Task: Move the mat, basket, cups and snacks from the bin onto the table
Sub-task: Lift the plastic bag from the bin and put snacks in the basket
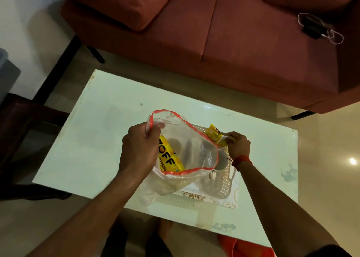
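Note:
A clear plastic bag [191,145] with a red rim hangs open over the pale glass table [93,140]. My left hand [139,149] grips its rim on the left side. A yellow snack packet [169,159] lies inside the bag. My right hand [238,144] holds a smaller yellow snack packet [214,135] just outside the bag's right edge, above a beige perforated basket [220,188]. Cups [221,161] stand in the basket, partly seen through the bag. The basket rests on a white patterned mat [196,195].
A red sofa [224,38] stands beyond the table, with a black device and white cable [319,27] on its seat. A dark chair [21,124] is at the left. An orange bin [245,247] shows under the table's near edge.

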